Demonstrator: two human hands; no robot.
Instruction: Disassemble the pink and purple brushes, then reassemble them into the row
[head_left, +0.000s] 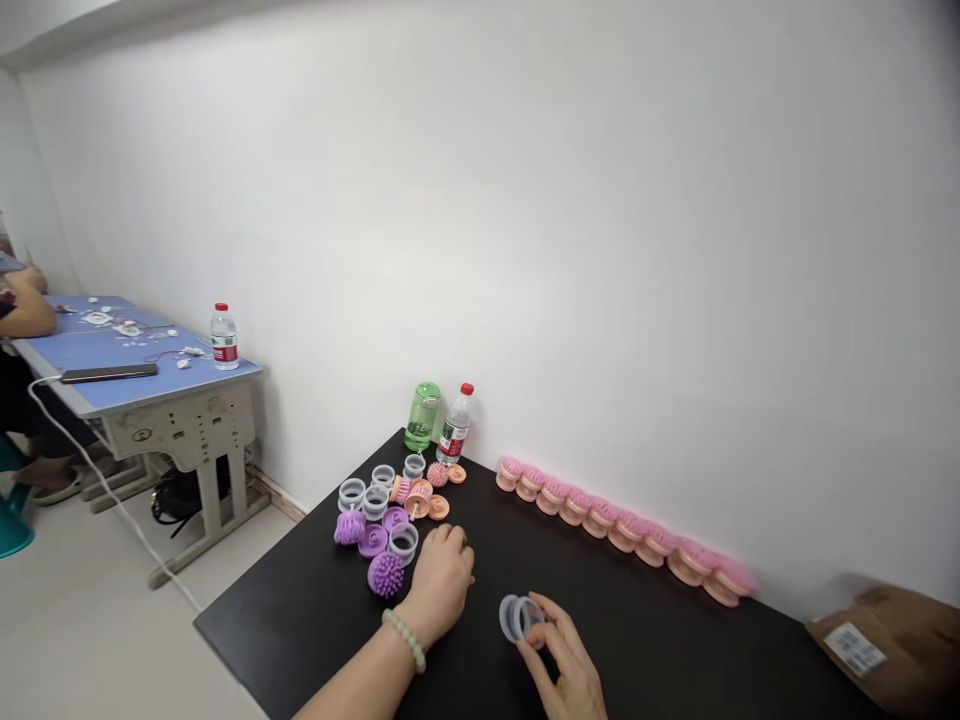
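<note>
In my right hand (pixel 562 660) a clear plastic ring-shaped piece (pixel 508 620) is pinched by its side between thumb and fingers, just over the black table. My left hand (pixel 441 582), with a beaded bracelet at the wrist, is curled palm down beside the loose parts; its fingertips are hidden, so what they hold cannot be seen. Nearest to it stands a clear ring (pixel 403 540). Left of that lie a purple bristled brush head (pixel 386 575), another purple brush head (pixel 349 527) and purple round caps (pixel 373 541). Orange caps (pixel 439 507) and pink bristle pieces (pixel 437 474) lie behind.
Several pink-and-peach round brushes (pixel 600 518) form a row along the wall. A green bottle (pixel 422 415) and a red-capped water bottle (pixel 455 425) stand at the back corner. A brown paper bag (pixel 892 640) is at right. Another person's arm (pixel 28 305) rests on a blue desk (pixel 180 385).
</note>
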